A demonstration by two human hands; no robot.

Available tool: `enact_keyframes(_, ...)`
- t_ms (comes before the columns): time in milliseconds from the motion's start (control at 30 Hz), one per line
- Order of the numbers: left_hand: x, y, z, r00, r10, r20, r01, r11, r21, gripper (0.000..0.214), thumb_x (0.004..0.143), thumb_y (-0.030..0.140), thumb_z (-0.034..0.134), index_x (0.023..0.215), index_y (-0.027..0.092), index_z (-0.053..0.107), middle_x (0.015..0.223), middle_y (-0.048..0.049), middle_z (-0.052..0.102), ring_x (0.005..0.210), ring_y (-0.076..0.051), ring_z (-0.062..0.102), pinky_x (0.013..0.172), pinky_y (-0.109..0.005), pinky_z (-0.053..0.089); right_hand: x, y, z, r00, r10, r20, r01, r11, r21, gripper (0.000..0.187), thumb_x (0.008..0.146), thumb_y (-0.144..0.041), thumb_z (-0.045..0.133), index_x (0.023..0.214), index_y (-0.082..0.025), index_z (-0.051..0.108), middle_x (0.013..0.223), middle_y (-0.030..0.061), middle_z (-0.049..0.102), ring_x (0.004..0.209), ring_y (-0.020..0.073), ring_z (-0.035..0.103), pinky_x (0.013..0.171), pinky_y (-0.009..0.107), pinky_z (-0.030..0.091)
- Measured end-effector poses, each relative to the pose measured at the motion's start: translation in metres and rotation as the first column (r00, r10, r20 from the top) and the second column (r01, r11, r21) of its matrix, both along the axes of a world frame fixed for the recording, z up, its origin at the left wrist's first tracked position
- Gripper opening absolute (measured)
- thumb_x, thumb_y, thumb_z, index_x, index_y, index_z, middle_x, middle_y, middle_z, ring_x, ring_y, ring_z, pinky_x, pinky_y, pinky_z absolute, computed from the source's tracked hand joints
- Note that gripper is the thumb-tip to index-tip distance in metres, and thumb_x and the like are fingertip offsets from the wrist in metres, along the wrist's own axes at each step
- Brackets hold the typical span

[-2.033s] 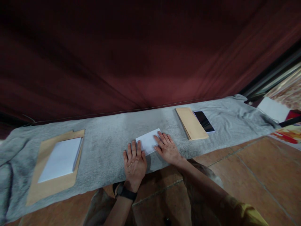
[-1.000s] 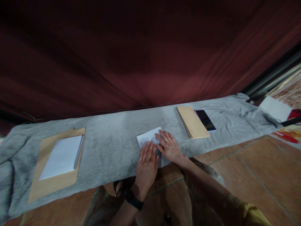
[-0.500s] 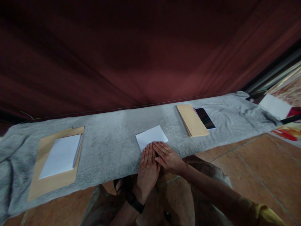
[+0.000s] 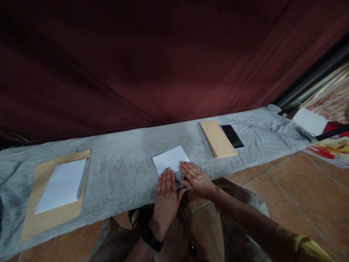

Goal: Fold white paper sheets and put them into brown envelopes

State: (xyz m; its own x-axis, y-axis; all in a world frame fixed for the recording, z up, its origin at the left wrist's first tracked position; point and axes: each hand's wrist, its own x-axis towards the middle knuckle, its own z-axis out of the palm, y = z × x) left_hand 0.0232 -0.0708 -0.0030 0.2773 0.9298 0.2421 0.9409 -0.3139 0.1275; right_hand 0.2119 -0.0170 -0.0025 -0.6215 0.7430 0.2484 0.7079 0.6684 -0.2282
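Head cam: white folded paper (image 4: pixel 169 157) flat on grey cloth (image 4: pixel 120 171), approx mid-span, in front of the person; long axis runs L-R w/ R end angled away from the person, so far edge climbs to upper R; L hand (image 4: pixel 167 198) at near edge: fingers straight, side by side, pointing fwd, tips on paper; thumb splayed twd R; R hand (image 4: pixel 198 181) at near R corner: fingers extended, close together, pointing fwd-L, tips on paper, thumb apart from them; both hands released, laid flat, no grip; thumb tips v. close, can't tell if touching; brown envelopes (image 4: pixel 218 140) to the R, phone (image 4: pixel 233 136) just beside; white paper stack (image 4: pixel 62 185) far L, on bigger brown envelope (image 4: pixel 34 225); black wristband (image 4: pixel 151 238) on L wrist.
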Motion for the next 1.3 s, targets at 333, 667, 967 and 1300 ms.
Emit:
enact_keyframes(333,-0.008,-0.008,0.003,0.999,0.041,0.006,-0.041,0.999,0.020,0.077,0.098,0.051,0.045,0.155,0.000,0.032,0.158,-0.0251,0.037,0.151,-0.034,0.030,0.121,-0.051,0.033,0.002,0.002,-0.003,1.000,-0.010,-0.003,0.010,1.000,0.024,0.057,0.100,-0.034,0.055,0.151,-0.012,0.044,0.156,0.0148,0.045,0.147,0.0239,0.038,0.122,0.045,0.036)
enact_keyframes(667,-0.016,-0.014,0.005,0.997,0.080,0.012,-0.080,0.996,0.031,0.076,0.098,0.054,0.042,0.153,0.002,0.037,0.156,-0.0252,0.040,0.148,-0.034,0.036,0.118,-0.051,0.037,0.003,0.003,-0.005,1.000,-0.024,-0.008,0.024,0.999,0.028,0.053,0.101,-0.034,0.053,0.149,-0.011,0.048,0.155,0.0147,0.047,0.146,0.0242,0.041,0.121,0.044,0.037)
enact_keyframes(967,-0.039,0.001,0.013,0.994,0.081,0.070,-0.083,0.996,0.025,0.044,0.101,0.036,0.042,0.130,0.010,0.064,0.143,-0.0172,0.060,0.132,-0.030,0.057,0.108,-0.045,0.049,0.005,0.013,0.005,0.986,-0.126,-0.104,0.116,0.988,-0.099,0.043,0.105,-0.033,0.042,0.142,-0.020,0.057,0.153,0.0091,0.051,0.141,0.0233,0.046,0.117,0.044,0.040)
enact_keyframes(1300,-0.056,0.066,0.014,0.924,0.184,0.336,-0.177,0.983,-0.053,0.044,0.096,0.026,0.046,0.137,0.014,0.052,0.145,-0.0177,0.056,0.134,-0.029,0.054,0.111,-0.047,0.047,-0.010,0.030,0.005,0.879,-0.461,-0.124,0.443,0.884,-0.147,0.042,0.099,-0.035,0.053,0.138,-0.019,0.056,0.136,0.0144,0.058,0.121,0.0312,0.053,0.098,0.047,0.047)
